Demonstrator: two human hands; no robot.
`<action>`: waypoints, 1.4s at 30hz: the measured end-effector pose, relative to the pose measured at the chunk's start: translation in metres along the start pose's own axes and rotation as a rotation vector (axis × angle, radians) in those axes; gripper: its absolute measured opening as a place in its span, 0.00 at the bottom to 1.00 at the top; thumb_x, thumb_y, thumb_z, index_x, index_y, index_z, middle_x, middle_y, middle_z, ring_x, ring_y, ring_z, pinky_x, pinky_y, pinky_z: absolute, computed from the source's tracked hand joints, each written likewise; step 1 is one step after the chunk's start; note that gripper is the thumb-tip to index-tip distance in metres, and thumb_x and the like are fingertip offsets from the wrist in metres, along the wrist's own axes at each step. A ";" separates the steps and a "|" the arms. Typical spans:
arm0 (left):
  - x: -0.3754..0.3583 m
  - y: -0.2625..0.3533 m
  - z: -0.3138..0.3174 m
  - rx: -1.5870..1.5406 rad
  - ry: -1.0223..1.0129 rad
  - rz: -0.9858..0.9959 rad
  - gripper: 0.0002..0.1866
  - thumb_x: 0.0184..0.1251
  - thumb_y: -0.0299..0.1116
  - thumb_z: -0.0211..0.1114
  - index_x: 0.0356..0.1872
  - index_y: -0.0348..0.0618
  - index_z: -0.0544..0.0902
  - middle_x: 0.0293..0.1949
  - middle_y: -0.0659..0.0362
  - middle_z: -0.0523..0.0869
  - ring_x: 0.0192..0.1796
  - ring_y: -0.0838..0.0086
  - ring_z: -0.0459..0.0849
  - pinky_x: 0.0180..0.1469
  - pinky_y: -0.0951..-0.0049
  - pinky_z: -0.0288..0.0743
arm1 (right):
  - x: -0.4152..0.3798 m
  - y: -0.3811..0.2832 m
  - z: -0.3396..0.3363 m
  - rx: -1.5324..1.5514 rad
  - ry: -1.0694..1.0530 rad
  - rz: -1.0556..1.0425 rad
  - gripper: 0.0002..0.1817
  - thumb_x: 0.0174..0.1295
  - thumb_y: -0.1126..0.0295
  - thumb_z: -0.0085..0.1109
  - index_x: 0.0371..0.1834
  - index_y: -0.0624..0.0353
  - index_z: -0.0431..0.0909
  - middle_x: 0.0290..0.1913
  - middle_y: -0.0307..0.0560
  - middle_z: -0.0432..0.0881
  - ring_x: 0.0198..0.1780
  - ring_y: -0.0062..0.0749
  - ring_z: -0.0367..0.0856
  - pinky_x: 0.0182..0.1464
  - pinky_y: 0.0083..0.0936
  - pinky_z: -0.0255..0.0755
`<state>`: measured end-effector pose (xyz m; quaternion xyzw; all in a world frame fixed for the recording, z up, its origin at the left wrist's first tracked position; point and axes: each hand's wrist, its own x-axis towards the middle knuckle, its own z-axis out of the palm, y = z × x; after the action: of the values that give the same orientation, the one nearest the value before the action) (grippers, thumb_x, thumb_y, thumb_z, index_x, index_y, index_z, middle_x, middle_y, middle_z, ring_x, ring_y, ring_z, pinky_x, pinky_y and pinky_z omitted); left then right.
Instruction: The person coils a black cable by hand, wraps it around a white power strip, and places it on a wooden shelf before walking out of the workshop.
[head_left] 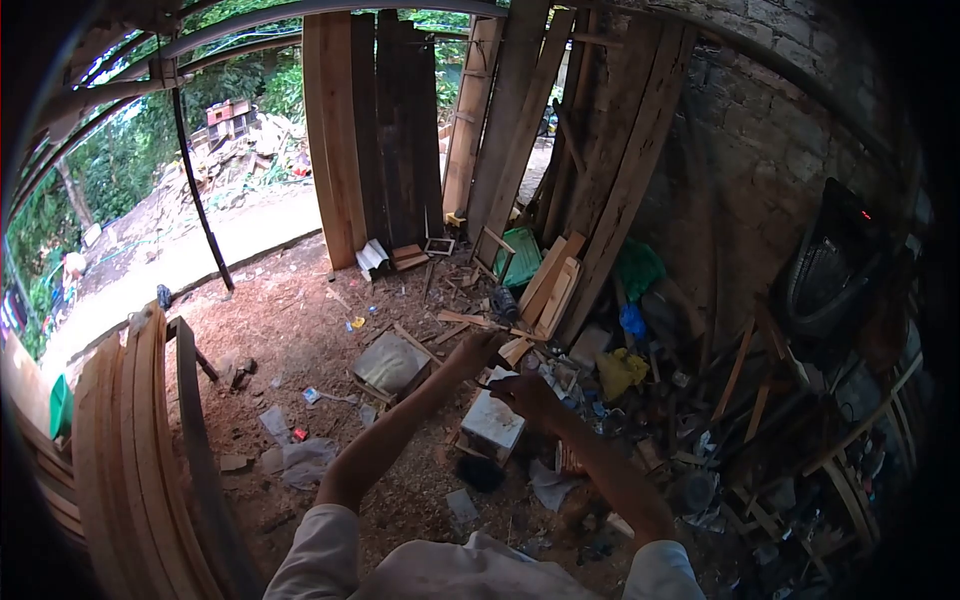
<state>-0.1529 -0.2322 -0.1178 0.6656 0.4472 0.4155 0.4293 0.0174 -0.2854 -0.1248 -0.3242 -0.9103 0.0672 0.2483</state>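
Observation:
Both my arms reach forward over the littered floor. My left hand (478, 356) is closed, with its fingers bunched together; what it grips is too small and dark to make out. Just right of it and a little nearer, my right hand (527, 396) is closed in a pinch, and a thin dark bit shows at its fingertips. The two hands are close together but apart. Below my right hand is a white-topped box (492, 420). Beyond my left hand lie thin wood strips (470, 320).
Long planks (335, 140) lean upright at the back. Stacked boards (130, 450) stand at the left. A grey square slab (391, 364) lies on the sawdust-covered floor (270, 330). Scrap wood and rubbish pile up at the right, with a yellow bag (622, 375) and a green crate (520, 256).

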 end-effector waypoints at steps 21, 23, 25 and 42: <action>-0.037 0.038 -0.004 -0.628 -0.432 -0.339 0.21 0.68 0.52 0.48 0.30 0.45 0.75 0.12 0.73 0.61 0.13 0.89 0.57 0.14 0.83 0.48 | 0.011 0.012 -0.037 0.476 0.256 0.208 0.13 0.65 0.64 0.48 0.35 0.63 0.78 0.28 0.44 0.78 0.31 0.27 0.77 0.34 0.27 0.69; -0.043 0.049 -0.009 -0.650 -0.458 -0.348 0.21 0.68 0.53 0.48 0.28 0.46 0.75 0.12 0.72 0.61 0.12 0.87 0.56 0.13 0.82 0.48 | 0.010 0.018 -0.033 0.540 0.191 0.287 0.16 0.67 0.61 0.46 0.35 0.64 0.78 0.25 0.42 0.77 0.30 0.24 0.75 0.33 0.26 0.69; -0.046 0.046 -0.011 -0.663 -0.458 -0.354 0.21 0.68 0.53 0.48 0.28 0.45 0.75 0.13 0.70 0.62 0.12 0.85 0.58 0.13 0.81 0.50 | 0.010 0.014 -0.030 0.564 0.162 0.408 0.18 0.67 0.59 0.45 0.34 0.63 0.77 0.23 0.39 0.76 0.27 0.22 0.74 0.31 0.25 0.68; -0.150 -0.132 0.072 -0.645 0.019 -0.327 0.17 0.68 0.41 0.54 0.48 0.37 0.74 0.35 0.63 0.78 0.40 0.81 0.76 0.43 0.78 0.70 | -0.134 -0.008 0.129 0.674 0.332 1.312 0.31 0.59 0.41 0.46 0.45 0.61 0.77 0.29 0.46 0.80 0.30 0.31 0.77 0.33 0.27 0.69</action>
<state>-0.1551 -0.3590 -0.2883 0.4115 0.3977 0.4673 0.6739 0.0378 -0.3702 -0.2892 -0.7119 -0.4116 0.4263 0.3770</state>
